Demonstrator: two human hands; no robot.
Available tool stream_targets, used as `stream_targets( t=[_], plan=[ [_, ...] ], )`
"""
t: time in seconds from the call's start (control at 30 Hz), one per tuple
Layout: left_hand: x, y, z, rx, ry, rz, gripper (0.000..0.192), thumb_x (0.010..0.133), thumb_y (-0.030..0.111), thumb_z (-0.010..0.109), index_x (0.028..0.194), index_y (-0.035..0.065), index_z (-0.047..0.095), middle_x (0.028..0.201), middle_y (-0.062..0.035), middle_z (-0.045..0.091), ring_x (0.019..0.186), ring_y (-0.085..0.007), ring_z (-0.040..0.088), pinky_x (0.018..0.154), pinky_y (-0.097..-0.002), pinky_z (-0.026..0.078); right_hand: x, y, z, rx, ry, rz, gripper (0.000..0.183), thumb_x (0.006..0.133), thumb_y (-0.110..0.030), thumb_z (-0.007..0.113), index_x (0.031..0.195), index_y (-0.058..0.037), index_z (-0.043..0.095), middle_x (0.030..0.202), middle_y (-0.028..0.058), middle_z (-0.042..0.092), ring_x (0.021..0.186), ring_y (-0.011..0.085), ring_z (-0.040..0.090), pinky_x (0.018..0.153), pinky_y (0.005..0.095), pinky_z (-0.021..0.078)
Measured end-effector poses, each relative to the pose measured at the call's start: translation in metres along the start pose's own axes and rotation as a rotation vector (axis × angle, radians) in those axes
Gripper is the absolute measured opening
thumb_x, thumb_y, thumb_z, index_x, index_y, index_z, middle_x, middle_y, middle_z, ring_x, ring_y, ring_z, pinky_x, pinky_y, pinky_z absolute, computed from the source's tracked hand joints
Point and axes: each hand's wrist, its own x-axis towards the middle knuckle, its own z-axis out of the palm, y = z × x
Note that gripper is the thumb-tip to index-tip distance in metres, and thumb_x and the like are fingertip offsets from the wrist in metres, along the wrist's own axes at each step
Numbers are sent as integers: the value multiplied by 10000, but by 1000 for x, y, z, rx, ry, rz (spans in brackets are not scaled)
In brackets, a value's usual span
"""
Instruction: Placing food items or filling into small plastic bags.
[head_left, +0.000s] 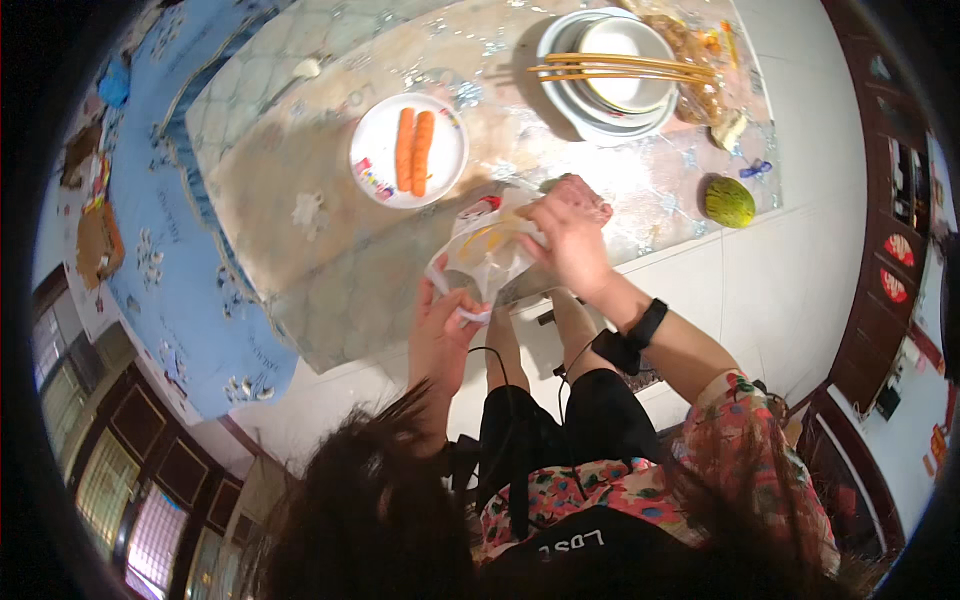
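A translucent white plastic bag (487, 259) with printed marks is stretched between my two hands at the near edge of the table. My left hand (444, 322) pinches the bag's lower left rim. Over its upper right side lies my right hand (566, 236), gripping the plastic. A pinkish, textured item (581, 196) shows just beyond the right hand's knuckles; whether it is in the hand or on the table I cannot tell. Beyond the bag, two orange sausage-like sticks (414, 154) lie side by side on a round white plate (367, 142) with coloured prints.
Stacked bowls (559, 112) with wooden chopsticks (622, 67) across them stand at the back right. Beside them lies a clear bag of brown food (697, 105). A green striped melon (729, 202) sits near the right edge. The table (300, 300) has a shiny plastic cover; a blue cloth-covered surface (180, 262) adjoins it.
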Motion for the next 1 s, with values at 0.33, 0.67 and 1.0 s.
stream_targets(
  t=[0.33,0.67,1.0],
  plan=[
    [26,-18,-13,79,-13,-125,561,885,46,472,1382,214,276,747,-11,477,706,-117,494,837,-400,463,-18,254,-106,65,431,682,221,777,-188,646,922,-21,641,805,127,661,713,232,635,670,330,490],
    [54,-45,-52,110,-332,-37,619,899,40,450,1416,227,166,751,-41,494,718,-158,514,856,-460,453,-78,467,-160,301,503,1379,411,703,-325,677,797,74,637,717,175,639,663,255,611,600,374,456],
    [38,-49,-10,143,-208,-48,612,900,45,450,1415,220,169,760,-45,503,731,-161,526,864,-457,451,-83,446,-142,-73,504,1034,224,743,-197,681,796,18,647,632,87,633,502,153,580,498,281,458]
  ],
)
